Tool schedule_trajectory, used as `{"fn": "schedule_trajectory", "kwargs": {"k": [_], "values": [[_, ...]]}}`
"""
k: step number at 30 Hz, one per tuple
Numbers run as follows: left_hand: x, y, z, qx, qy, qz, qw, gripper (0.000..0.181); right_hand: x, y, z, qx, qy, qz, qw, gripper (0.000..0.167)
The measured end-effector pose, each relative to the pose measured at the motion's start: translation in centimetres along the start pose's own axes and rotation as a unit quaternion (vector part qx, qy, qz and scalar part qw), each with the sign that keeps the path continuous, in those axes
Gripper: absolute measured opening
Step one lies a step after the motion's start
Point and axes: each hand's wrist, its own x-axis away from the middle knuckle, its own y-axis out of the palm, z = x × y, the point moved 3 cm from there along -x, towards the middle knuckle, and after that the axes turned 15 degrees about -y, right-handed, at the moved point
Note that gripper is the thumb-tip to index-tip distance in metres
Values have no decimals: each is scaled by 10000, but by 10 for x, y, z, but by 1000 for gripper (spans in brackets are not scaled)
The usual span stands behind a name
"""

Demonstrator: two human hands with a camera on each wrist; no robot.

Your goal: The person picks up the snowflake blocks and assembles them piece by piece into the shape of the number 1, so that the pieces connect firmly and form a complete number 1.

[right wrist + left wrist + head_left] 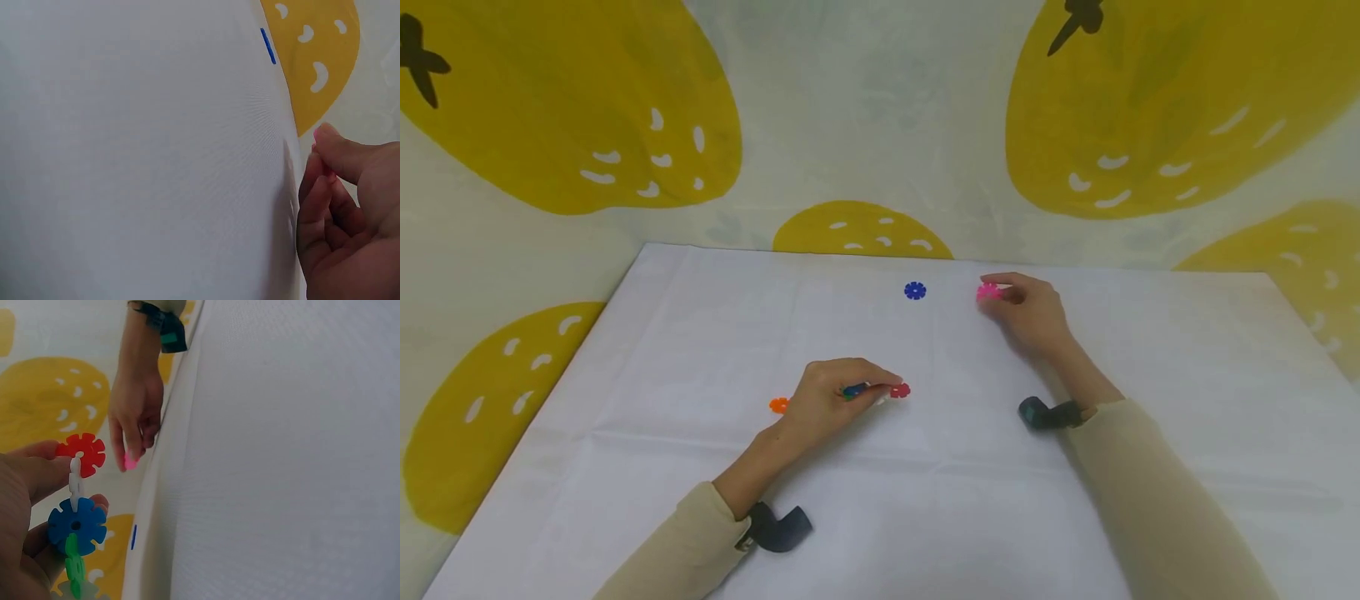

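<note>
My left hand [820,400] pinches a red notched flower disc [90,459] between thumb and finger. From it hangs a chain of interlocked plastic discs: a white disc [75,490], a blue disc [78,528] and a green disc [75,569], with a pale piece partly in view below. Further back on the right, my right hand [1033,317] pinches a pink disc [988,292] by its edge; in the right wrist view, fingers cover most of it. The two hands are apart.
A loose dark blue disc [915,291] lies flat near the back edge of the white table [700,333]. Beside the left hand lies an orange disc [779,405], partly covered by it. Behind the table hangs a cloth [880,100] with yellow fruit prints.
</note>
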Motion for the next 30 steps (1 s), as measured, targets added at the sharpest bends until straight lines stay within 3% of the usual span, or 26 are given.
{"fn": "schedule_trajectory", "kwargs": {"k": [9,14,24,30], "values": [[-1,-1,3,5,125,44,9999,22,30,3,-30,-645,200,-850,9941,42],[-2,-1,1,-96,77,71,9999,22,52,12,-52,-1162,5,-1180,9862,43],[-1,-1,0,-199,50,27,9998,25,82,30,-75,-1817,11,-1445,9727,42],[-1,0,0,-236,156,0,9996,25,90,39,-82,-1714,-145,-1530,9731,40]]}}
